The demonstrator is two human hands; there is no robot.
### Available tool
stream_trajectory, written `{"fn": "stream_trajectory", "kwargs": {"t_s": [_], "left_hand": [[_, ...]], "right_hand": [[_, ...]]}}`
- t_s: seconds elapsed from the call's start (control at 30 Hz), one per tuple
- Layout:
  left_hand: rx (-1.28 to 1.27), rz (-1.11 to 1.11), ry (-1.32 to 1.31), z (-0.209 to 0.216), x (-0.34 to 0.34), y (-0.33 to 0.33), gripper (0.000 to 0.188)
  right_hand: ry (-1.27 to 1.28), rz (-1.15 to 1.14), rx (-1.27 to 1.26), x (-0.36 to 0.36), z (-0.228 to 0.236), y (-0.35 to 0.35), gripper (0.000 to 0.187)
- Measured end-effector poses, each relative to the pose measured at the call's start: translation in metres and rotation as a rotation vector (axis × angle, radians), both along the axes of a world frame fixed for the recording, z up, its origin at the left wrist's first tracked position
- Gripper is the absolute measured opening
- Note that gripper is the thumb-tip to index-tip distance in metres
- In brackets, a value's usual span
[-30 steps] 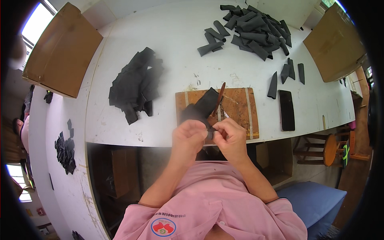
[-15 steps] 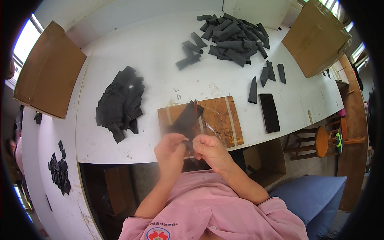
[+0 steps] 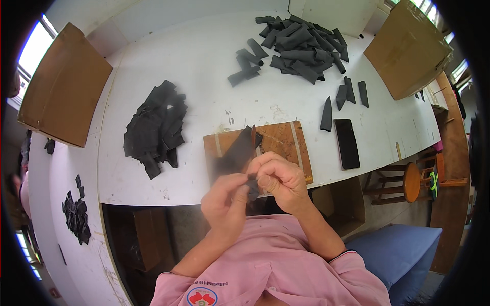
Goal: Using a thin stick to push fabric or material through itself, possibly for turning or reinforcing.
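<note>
At the near edge of the table, my left hand (image 3: 224, 199) pinches a small black piece of fabric-like material (image 3: 252, 190) between thumb and fingers. My right hand (image 3: 280, 182) is closed on the same piece from the other side, its fingers curled over the top. Just beyond my hands lies a wooden board (image 3: 287, 136) with pale strips across it. A longer black strip (image 3: 238, 151) rests on that board, partly blurred. Beside the strip a narrow reddish-brown pointed thing (image 3: 253, 136) shows; its lower end is hidden behind my right hand.
Flat black pieces lie heaped (image 3: 155, 125) on the left; rolled black tubes form a pile (image 3: 306, 48) at the back. A phone (image 3: 347, 144) and a few loose tubes (image 3: 326, 114) are right of the board. Cardboard boxes (image 3: 66, 86) flank the table; a wooden stool (image 3: 410, 181) stands right.
My right hand has shifted right and turned, its fingers now curled over the piece. The left hand has moved slightly right. More of the small black piece shows between them.
</note>
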State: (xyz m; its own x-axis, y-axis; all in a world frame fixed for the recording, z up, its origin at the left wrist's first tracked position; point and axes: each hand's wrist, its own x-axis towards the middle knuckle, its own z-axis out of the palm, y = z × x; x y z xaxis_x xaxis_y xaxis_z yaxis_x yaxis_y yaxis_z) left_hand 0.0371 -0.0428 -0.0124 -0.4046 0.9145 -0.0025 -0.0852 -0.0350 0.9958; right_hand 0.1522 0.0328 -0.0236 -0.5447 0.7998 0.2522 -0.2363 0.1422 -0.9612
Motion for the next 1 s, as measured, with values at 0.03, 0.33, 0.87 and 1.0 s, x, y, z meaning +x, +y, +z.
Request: {"fn": "stream_trajectory", "kwargs": {"t_s": [0.03,0.33,0.87,1.0], "left_hand": [[0.132,0.065,0.127,-0.005,0.001,0.002,0.01],[0.192,-0.13,-0.442,0.039,-0.016,0.035,0.008],[-0.064,-0.386,-1.672,-0.022,-0.039,0.07,0.031],[-0.01,-0.211,-0.977,0.01,-0.007,0.056,0.024]], "right_hand": [[-0.045,-0.066,0.099,-0.003,0.005,0.0,0.01],[-0.197,-0.168,0.184,-0.007,0.06,0.018,0.01],[-0.032,0.229,-0.583,-0.014,-0.007,0.07,0.027],[-0.011,0.278,-0.415,-0.012,-0.012,0.072,0.026]]}}
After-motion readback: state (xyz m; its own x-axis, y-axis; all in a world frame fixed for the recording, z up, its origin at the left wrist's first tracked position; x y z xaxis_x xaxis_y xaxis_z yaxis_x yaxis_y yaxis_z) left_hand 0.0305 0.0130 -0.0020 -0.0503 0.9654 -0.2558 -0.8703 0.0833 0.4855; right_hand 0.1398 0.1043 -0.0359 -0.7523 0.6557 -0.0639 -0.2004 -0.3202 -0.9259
